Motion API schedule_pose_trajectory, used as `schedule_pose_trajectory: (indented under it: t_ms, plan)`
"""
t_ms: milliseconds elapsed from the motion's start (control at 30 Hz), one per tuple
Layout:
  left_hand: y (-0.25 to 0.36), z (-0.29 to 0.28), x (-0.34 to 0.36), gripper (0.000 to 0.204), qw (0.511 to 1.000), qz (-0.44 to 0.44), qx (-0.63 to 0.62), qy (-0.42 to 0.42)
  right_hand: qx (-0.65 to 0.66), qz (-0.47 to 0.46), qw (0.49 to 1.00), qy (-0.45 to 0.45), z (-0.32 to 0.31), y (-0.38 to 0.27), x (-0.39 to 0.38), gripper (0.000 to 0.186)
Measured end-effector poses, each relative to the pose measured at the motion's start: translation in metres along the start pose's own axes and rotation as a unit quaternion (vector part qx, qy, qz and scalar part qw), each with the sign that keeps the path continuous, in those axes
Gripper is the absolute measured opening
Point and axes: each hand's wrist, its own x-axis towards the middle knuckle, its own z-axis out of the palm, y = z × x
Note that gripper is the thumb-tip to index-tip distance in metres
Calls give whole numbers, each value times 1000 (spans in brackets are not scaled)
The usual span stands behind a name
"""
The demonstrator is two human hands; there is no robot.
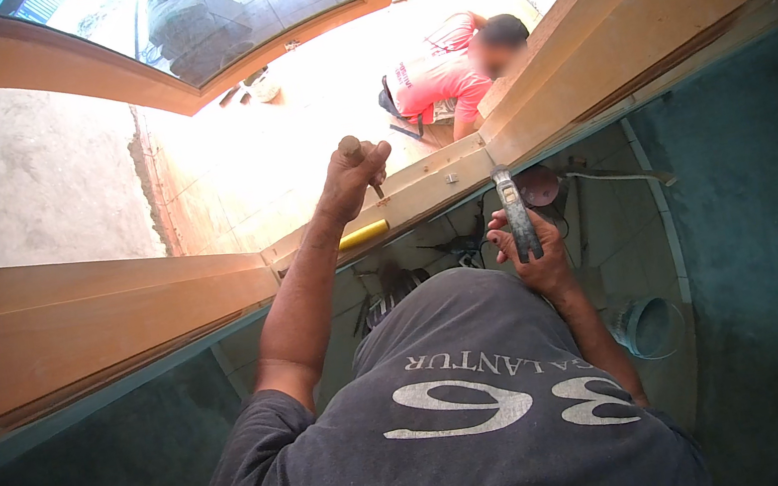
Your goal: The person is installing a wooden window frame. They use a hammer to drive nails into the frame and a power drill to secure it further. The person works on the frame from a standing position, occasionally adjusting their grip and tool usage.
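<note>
My left hand (357, 179) is closed around the round wooden handle (351, 148) of a chisel. Its blade (379, 191) points down at the wooden sill (416, 191) of the frame; whether it touches the wood is hard to tell. On the near side of the sill, my right hand (542, 258) grips a claw hammer (514, 209), its head uppermost and apart from the chisel. A yellow bar-shaped thing (364, 235) lies on the sill to the left of the chisel. Farther right, a small metal piece (451, 178) sits on the same wood.
Beyond the sill, a person in a pink shirt (440, 79) crouches beside the right jamb (618, 28). An open glazed sash (186, 97) swings out at the far left. Below on my side are a bucket (651, 327), a pale cable (615, 176) and several dark tools.
</note>
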Motion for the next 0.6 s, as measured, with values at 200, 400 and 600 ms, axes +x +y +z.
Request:
schedule_pose_trajectory:
  t_ms: [200,400,600]
  plan:
    - [0,2,-1,42,996,3,90,10,-50,-31,998,6,0,5,0,20]
    - [-2,7,-3,46,987,-20,156,10,-81,-66,994,-8,-3,17,2,27]
    - [-1,8,-3,46,982,-27,184,23,-91,-70,993,-10,-4,19,3,29]
